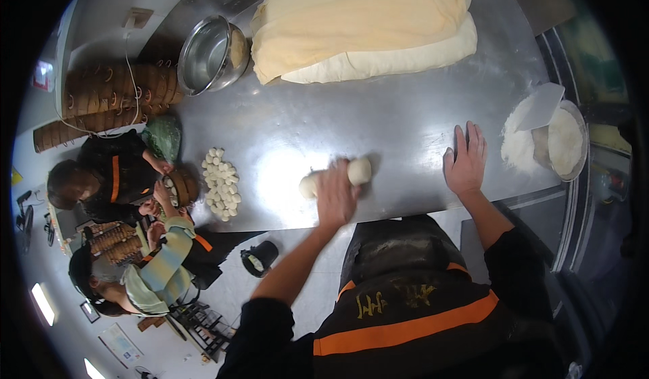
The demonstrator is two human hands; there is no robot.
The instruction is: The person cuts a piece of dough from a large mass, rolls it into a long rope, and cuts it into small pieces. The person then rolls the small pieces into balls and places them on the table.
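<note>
My left hand (336, 195) lies over the middle of a short, thick roll of dough (360, 171) on the stainless steel table (385, 118). Both ends of the roll show beyond the hand, which is slightly blurred; its fingertips are partly hidden. To the right, my right hand (465, 163) rests on the steel with its fingers apart, holding nothing. A cluster of small dough pieces (221, 185) lies left of the roll. Farther back, a cloth (355, 19) covers most of a large slab of dough (375, 65).
A metal bowl (205, 57) stands back left, near stacked bamboo steamers (121, 90). At right are a bowl of flour (567, 140), spilled flour (517, 140) and a white scraper (542, 107). Two people work at the left end around a steamer basket (186, 186).
</note>
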